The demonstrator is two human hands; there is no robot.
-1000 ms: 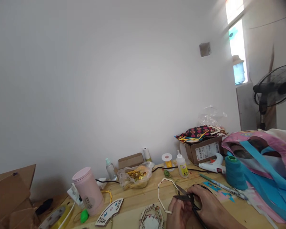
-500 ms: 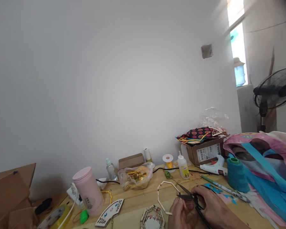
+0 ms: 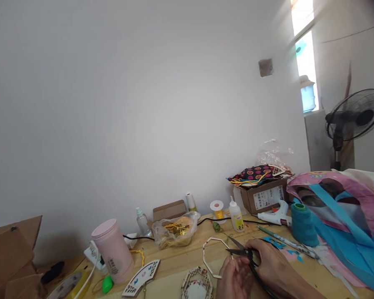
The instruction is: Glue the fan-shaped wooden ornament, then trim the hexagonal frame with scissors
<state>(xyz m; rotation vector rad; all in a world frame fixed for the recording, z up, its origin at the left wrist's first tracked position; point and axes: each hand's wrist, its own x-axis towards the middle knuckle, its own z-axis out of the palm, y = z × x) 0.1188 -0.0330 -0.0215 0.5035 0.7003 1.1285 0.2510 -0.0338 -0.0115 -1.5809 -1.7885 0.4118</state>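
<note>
My right hand (image 3: 272, 263) grips the black handles of a pair of scissors (image 3: 240, 250), whose blades are parted and point left over the wooden table (image 3: 171, 265). My left hand (image 3: 235, 280) is pinched closed just below the blades, holding something too small to make out. An octagonal wooden frame (image 3: 212, 255) lies flat right beside the blade tips. A round lattice wooden piece (image 3: 197, 284) sits in front of it, near my left hand.
A pink tumbler (image 3: 113, 251), a fan-shaped wooden piece (image 3: 141, 277), a plastic bag of gold bits (image 3: 174, 230), a glue bottle (image 3: 236, 216), a glue gun (image 3: 274, 215), a teal thread cone (image 3: 303, 224), a cardboard box (image 3: 263, 195) and pink-blue fabric (image 3: 345, 216) crowd the table. A fan (image 3: 353, 114) stands behind.
The view has shifted slightly, so everything sits a little further left. Both hands stay together at the scissors, with the blades still parted.
</note>
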